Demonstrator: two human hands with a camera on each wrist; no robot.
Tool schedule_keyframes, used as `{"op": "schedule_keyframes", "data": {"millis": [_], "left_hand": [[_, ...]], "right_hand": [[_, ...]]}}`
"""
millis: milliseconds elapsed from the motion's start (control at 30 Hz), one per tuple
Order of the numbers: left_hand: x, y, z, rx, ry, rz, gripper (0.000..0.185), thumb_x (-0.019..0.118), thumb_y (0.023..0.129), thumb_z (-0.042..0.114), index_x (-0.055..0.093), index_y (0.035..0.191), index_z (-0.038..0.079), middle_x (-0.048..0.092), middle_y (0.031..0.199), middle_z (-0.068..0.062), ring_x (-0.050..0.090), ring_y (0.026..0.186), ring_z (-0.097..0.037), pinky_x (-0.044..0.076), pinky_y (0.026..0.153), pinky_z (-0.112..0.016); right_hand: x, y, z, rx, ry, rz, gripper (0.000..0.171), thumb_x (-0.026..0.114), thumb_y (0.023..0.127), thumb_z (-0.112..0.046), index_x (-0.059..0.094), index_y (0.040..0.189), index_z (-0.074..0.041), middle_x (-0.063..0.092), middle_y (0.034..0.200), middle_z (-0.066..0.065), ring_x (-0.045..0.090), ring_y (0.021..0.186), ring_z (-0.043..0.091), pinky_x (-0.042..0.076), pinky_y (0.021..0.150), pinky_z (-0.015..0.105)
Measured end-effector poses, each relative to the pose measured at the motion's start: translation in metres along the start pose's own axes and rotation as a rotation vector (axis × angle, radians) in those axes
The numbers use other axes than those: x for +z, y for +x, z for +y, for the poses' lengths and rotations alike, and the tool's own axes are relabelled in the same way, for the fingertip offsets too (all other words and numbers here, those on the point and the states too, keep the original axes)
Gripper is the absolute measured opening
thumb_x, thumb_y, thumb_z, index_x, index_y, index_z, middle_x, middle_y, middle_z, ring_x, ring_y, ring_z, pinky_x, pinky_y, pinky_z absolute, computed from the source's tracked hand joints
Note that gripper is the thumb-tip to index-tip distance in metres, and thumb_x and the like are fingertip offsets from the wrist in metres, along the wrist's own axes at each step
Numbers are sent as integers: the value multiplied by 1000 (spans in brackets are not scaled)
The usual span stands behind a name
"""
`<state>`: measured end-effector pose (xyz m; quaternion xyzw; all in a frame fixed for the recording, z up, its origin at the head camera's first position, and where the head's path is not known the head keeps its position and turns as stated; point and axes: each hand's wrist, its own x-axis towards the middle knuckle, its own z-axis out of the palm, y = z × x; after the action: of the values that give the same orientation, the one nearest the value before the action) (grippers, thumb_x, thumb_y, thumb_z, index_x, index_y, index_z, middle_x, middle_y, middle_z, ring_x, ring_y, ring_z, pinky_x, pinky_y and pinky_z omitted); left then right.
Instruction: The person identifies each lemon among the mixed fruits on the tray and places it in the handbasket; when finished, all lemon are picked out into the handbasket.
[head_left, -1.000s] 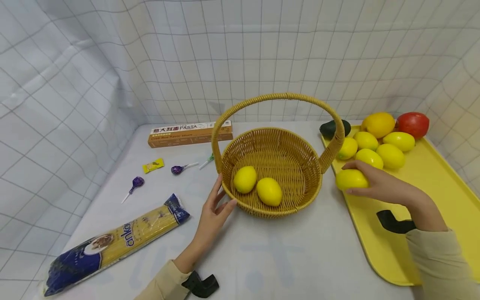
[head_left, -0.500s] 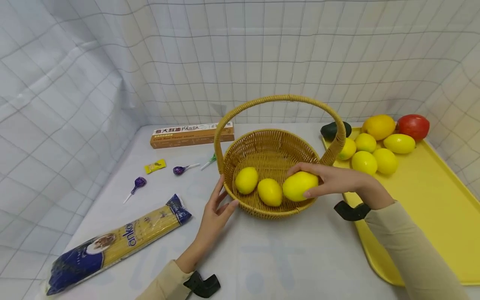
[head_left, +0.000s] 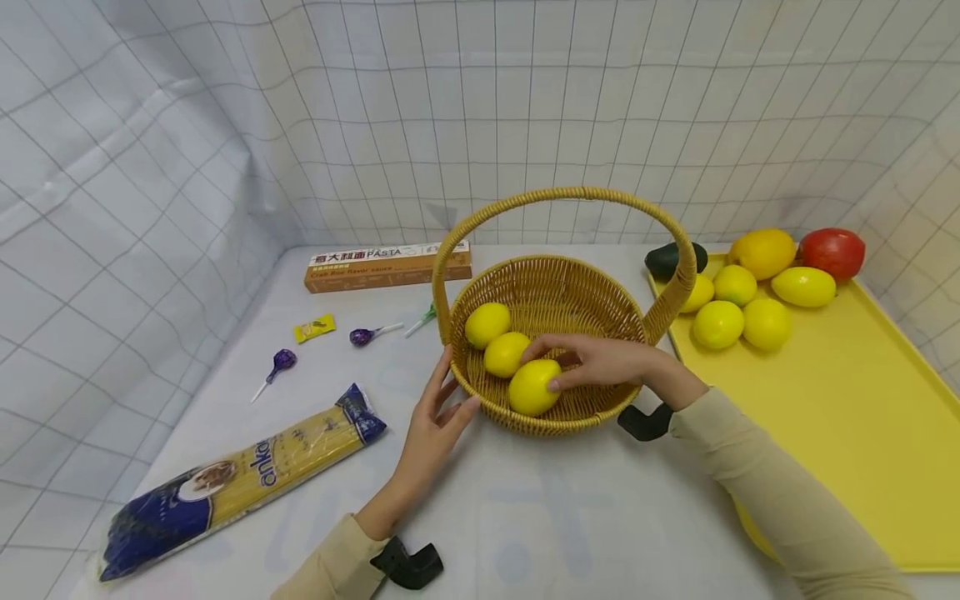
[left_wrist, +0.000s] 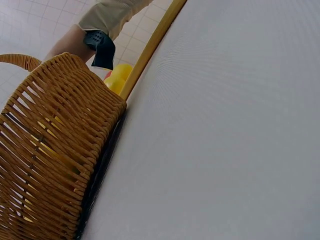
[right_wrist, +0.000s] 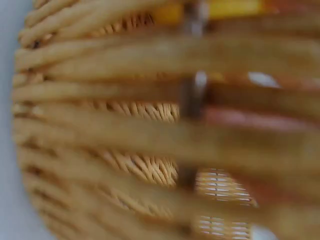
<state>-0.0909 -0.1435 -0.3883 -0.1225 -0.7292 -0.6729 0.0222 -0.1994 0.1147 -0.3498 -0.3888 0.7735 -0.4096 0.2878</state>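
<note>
A round wicker basket point(head_left: 558, 426) with a tall arched handle stands mid-table. My right hand point(head_left: 611, 360) reaches over its right side and grips a lemon point(head_left: 534, 390) between thumb and fingers, low inside the front of the basket. Two more lemons, a back one point(head_left: 487, 324) and a front one point(head_left: 506, 355), lie at the basket's left. Outside, my left hand point(head_left: 429, 446) rests spread against the left front rim, thumb and fingers touching it. The basket's woven wall point(left_wrist: 55, 140) fills the left part of the left wrist view. Blurred weave point(right_wrist: 100, 112) covers the right wrist view, hiding the right hand.
At right, a yellow tray point(head_left: 832, 417) bears several lemons point(head_left: 718, 325), a mango-like yellow fruit point(head_left: 762, 253) and a red fruit point(head_left: 832, 254); an avocado point(head_left: 675, 260) lies beside it. Leftward are a pasta box point(head_left: 387, 268), lollipops point(head_left: 283, 361), a yellow sweet point(head_left: 314, 328) and a spaghetti packet point(head_left: 247, 477).
My right hand has carried a lemon leftward from the tray into the basket. The two lemons inside have shifted left and back. My left hand stays at the rim.
</note>
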Motion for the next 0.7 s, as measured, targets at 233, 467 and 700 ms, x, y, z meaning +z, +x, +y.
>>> {"op": "schedule_keyframes", "data": {"millis": [233, 467, 700], "left_hand": [[1, 0, 7, -27, 10, -6, 69, 54, 94, 1, 13, 151, 7, 12, 153, -10, 28, 131, -37, 35, 100, -47], [-7, 3, -2, -38, 5, -6, 71, 56, 95, 7, 15, 151, 18, 13, 154, 2, 29, 132, -29, 36, 100, -40], [-8, 5, -24, -4, -8, -5, 70, 57, 95, 13, 19, 150, 31, 16, 152, 9, 30, 132, -24, 38, 98, -34]], "right_hand": [[-8, -33, -6, 18, 26, 206, 39, 58, 95, -15, 50, 131, -2, 49, 131, 11, 45, 120, 29, 41, 96, 39], [-40, -133, -13, -189, 75, 164, 41, 39, 96, 9, 41, 137, 4, 44, 135, 19, 42, 124, 25, 38, 97, 25], [-71, -177, 47, -85, 468, 633, 38, 36, 101, -2, 38, 139, 1, 44, 134, 8, 37, 125, 18, 32, 102, 24]]}}
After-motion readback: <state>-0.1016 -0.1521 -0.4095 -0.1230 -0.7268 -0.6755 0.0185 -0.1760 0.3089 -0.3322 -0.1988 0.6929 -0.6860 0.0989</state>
